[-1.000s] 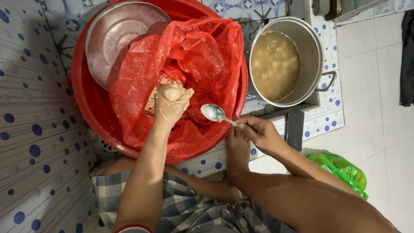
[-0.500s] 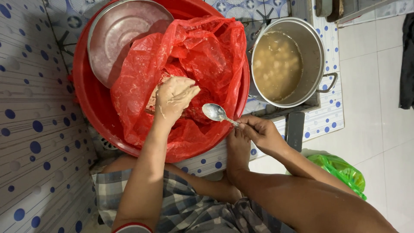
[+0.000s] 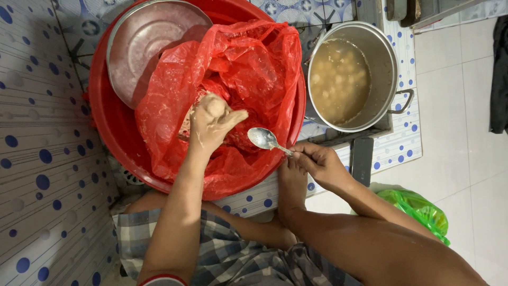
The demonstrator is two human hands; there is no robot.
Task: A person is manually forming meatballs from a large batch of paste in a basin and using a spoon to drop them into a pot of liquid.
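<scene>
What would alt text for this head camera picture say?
A person's left hand, coated in pale paste, closes around a lump of it over a red plastic bag in a red basin. The right hand holds a metal spoon beside a pot of beige soup.

The left hand (image 3: pixel 211 123) hid most of the pale paste beneath it inside the red bag (image 3: pixel 238 69). The red basin (image 3: pixel 108 122) was cut off at the top edge, and the spoon (image 3: pixel 267 140) handle vanished inside the right hand (image 3: pixel 320 164).

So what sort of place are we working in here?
Probably a home kitchen floor area: tiled floor, a metal pot of soup, and a red basin lined with a plastic bag.
</scene>
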